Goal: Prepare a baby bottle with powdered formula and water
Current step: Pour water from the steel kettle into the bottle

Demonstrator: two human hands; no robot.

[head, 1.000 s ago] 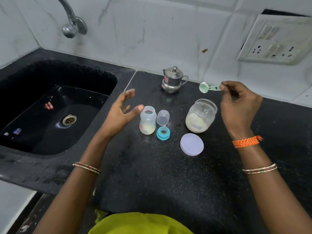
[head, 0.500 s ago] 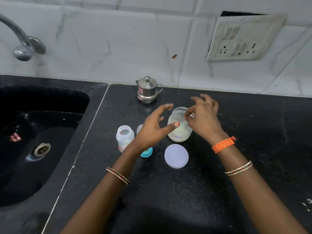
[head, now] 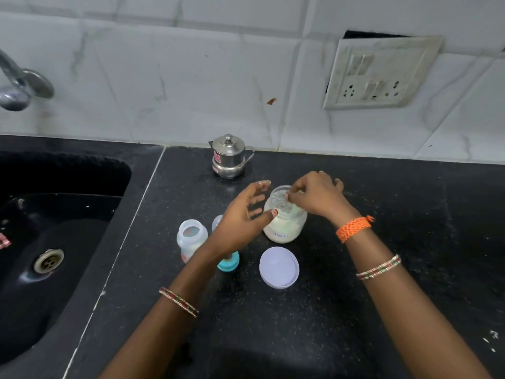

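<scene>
A clear jar of white formula powder [head: 284, 228] stands open on the black counter. My right hand [head: 319, 196] is above its mouth, fingers pinched on the handle of a pale green scoop [head: 293, 212] that reaches down inside the jar. My left hand [head: 243, 217] hovers just left of the jar, fingers spread, holding nothing. The open baby bottle [head: 191, 237] stands left of that hand with some powder at its bottom. Its teal nipple ring [head: 229, 264] and clear cap are partly hidden under my left wrist. The jar's lilac lid [head: 279, 267] lies flat in front.
A small steel pot with lid [head: 229, 157] stands near the tiled wall. The black sink [head: 62, 242] with drain fills the left, a tap [head: 19, 88] above it. A switch and socket plate [head: 379, 73] hangs on the wall at right.
My right hand came down from beside the jar and put the scoop into it. My left hand shifted from over the bottle to beside the jar. The camera view turned right.
</scene>
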